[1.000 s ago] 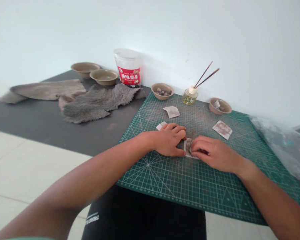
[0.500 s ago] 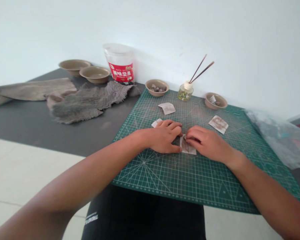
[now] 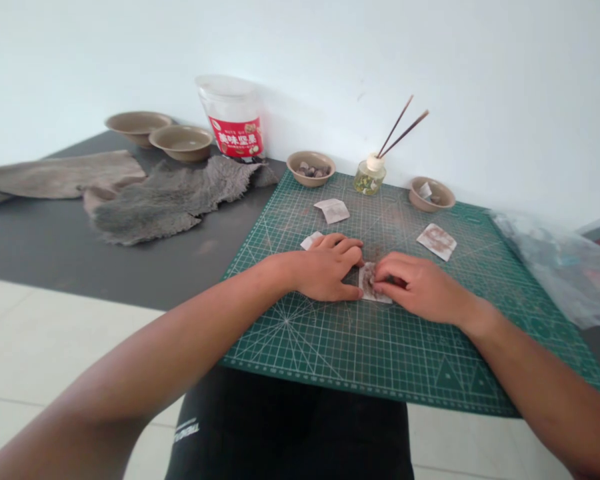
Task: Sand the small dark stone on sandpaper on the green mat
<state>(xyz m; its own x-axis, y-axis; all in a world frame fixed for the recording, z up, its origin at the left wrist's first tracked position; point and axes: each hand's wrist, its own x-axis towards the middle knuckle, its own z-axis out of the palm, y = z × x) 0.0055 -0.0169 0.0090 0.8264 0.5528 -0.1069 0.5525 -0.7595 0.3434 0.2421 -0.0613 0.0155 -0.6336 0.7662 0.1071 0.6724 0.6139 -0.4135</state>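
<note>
A small white paper square (image 3: 375, 293) with brown smears lies on the green cutting mat (image 3: 330, 347). My left hand (image 3: 333, 267) rests flat on the mat with its fingers spread, thumb and forefinger touching the left side of the square. Over the right part of that square, my right hand (image 3: 405, 283) has its fingers pinched together; what they hold is too small to name. Another white paper (image 3: 311, 241) shows partly from under my left fingers. Farther back lie a folded white paper (image 3: 333, 211) and a brown-stained one (image 3: 437, 241).
Behind stand a bowl of dark lumps (image 3: 311, 169), a glass bottle with two sticks (image 3: 369, 175) and a bowl with paper (image 3: 431, 194). Left are two bowls (image 3: 183, 143), a plastic tub (image 3: 235, 120) and grey cloths (image 3: 165, 203). A clear plastic bag (image 3: 560, 267) lies right.
My right hand has shifted slightly right and down over the smeared paper, uncovering more of its middle. My left hand keeps its place on the mat. The whole view has tilted a little.
</note>
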